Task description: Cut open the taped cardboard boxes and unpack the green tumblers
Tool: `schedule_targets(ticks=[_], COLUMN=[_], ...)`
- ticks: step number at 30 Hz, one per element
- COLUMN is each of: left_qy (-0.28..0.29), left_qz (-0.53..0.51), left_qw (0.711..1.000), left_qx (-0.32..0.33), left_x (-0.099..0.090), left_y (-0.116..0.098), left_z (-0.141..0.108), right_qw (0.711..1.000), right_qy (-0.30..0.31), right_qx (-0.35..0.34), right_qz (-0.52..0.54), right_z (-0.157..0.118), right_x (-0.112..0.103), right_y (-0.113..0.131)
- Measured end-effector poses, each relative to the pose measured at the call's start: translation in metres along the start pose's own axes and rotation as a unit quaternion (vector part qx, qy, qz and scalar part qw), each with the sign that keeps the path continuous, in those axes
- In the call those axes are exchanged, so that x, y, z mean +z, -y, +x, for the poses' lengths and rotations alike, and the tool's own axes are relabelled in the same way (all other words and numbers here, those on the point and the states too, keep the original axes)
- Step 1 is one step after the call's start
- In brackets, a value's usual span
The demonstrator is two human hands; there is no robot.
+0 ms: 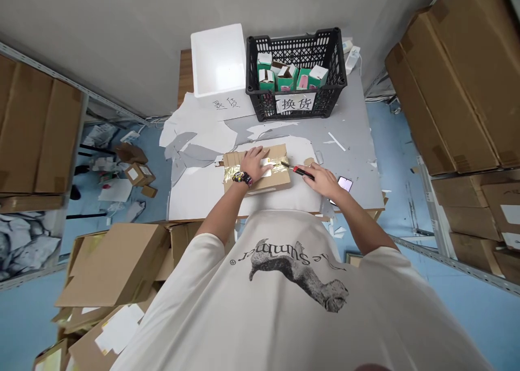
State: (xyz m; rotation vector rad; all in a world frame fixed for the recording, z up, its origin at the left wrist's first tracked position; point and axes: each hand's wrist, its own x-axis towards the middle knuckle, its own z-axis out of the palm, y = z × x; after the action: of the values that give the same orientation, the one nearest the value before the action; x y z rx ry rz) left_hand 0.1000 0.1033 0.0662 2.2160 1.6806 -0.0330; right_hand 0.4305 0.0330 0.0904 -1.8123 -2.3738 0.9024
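The cardboard box (260, 184) lies at 12 o'clock from the chest, on a white sheet (195, 192) atop a grey table (349, 143). The left hand (254, 162) presses on it, fingers spread. The right hand (317, 179) closes around a red utility knife (299, 171), its tip at the gold tape (239, 171). A black plastic crate (333, 62) of small boxes (286, 76) stands beyond at 12 o'clock; a phone (345, 184) lies at the right hand's 3 o'clock.
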Motion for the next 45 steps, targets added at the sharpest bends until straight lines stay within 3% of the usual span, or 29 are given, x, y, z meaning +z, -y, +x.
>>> schedule_targets(ticks=[11, 22, 26, 32, 37, 41, 45], left_qy=[0.068, 0.056, 0.047, 0.03, 0.009, -0.015, -0.024], left_qz=[0.049, 0.05, 0.05, 0.035, 0.053, 0.055, 0.038], left_qw=[0.994, 0.991, 0.992, 0.993, 0.989, 0.984, 0.983], left_qx=[0.063, 0.111, 0.107, 0.106, 0.141, 0.169, 0.179], left_x=[0.001, 0.003, 0.001, 0.005, 0.015, 0.022, 0.027], left_y=[-0.001, 0.006, 0.004, 0.006, 0.014, 0.023, 0.027], left_z=[0.012, 0.025, 0.024, 0.022, 0.026, 0.032, 0.032], right_qw=[0.988, 0.982, 0.981, 0.981, 0.976, 0.97, 0.977], right_qy=[0.062, 0.044, 0.023, 0.028, 0.011, -0.008, -0.049], right_qx=[-0.026, -0.054, -0.053, -0.065, -0.066, -0.07, -0.015], right_qz=[-0.143, -0.174, -0.186, -0.179, -0.205, -0.235, -0.207], right_z=[-0.002, 0.008, 0.019, 0.019, 0.014, 0.033, 0.046], right_x=[-0.007, -0.034, -0.035, -0.014, -0.007, -0.005, -0.012], right_y=[0.027, 0.034, 0.031, 0.016, -0.007, -0.008, -0.018])
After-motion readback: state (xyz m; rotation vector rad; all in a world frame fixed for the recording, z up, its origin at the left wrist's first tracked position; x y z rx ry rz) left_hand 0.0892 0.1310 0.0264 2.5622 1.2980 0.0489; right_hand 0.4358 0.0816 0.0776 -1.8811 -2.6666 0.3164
